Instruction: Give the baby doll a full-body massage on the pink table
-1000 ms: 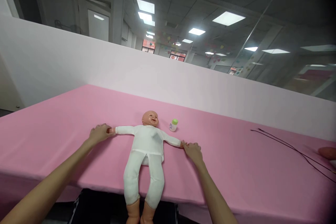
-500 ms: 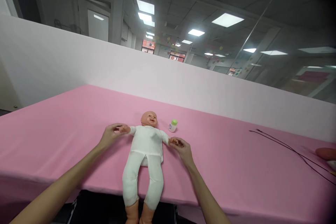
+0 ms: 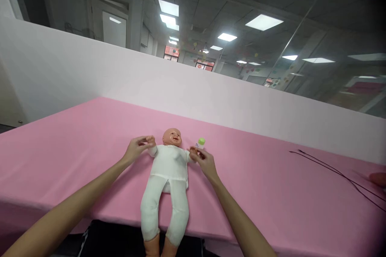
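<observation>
Pink tbl (image 3: 256,176): cloth-covered, backs onto white wall (image 3: 181,88).
Doll (image 3: 169,162): on its back on tbl, head twd wall, feet past near edge. 1 s ago arms stretched wide; now folded up nr shoulders. Trunk + legs abt same spot.
Cords (image 3: 327,163): thin, dark, far R of tbl, no real change.
L hand (image 3: 134,149): fingers clamped on doll's hand; moved inward since 1 s ago.
R hand (image 3: 208,162): likewise on doll's other hand, also further in. Own hands apart, doll btwn.
Bottle (image 3: 200,143): upright, green cap on, just beyond R hand; lower pt now hidden, was in full view.
Bottle contents: can't tell.
</observation>
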### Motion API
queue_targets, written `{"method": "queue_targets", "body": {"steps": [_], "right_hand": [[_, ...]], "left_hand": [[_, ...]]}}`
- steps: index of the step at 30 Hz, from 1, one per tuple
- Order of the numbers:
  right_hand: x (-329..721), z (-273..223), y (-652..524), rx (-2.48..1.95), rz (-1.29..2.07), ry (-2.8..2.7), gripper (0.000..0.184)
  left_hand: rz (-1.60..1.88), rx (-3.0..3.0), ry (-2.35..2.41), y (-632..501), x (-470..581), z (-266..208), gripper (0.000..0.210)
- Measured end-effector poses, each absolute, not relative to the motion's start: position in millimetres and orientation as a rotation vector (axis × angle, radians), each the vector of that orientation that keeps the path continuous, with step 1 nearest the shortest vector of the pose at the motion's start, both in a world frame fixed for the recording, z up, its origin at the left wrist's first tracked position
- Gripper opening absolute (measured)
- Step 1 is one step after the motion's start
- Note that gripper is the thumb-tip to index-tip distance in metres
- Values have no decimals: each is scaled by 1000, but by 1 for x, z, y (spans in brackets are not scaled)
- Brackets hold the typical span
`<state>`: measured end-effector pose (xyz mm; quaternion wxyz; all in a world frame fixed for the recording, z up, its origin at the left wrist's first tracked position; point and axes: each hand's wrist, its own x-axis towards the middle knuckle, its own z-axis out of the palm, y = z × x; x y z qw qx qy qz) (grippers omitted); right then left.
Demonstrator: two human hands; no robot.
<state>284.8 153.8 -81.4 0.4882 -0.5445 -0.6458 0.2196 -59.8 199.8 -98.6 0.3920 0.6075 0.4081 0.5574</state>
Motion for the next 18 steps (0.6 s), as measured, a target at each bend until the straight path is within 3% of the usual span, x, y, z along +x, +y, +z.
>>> {"method": "queue_targets", "body": {"steps": [4,11,14,18], "right_hand": [[268,-66,217,-1429,640,-1341,40],[262,-101,256,-1597,803,-1158,29],[270,-99,248,-1536,866,-1161,30],[295,-81,213,-1327,945,-1305,49]], "left_hand": [[1378,1248,1240,263,-32,-90,37],[1073,1129,1499,309,-10,-116,40],[1059,1144,1406,301,-16,-116,43],[1212,1321,978,272,-49,-107,48]]}}
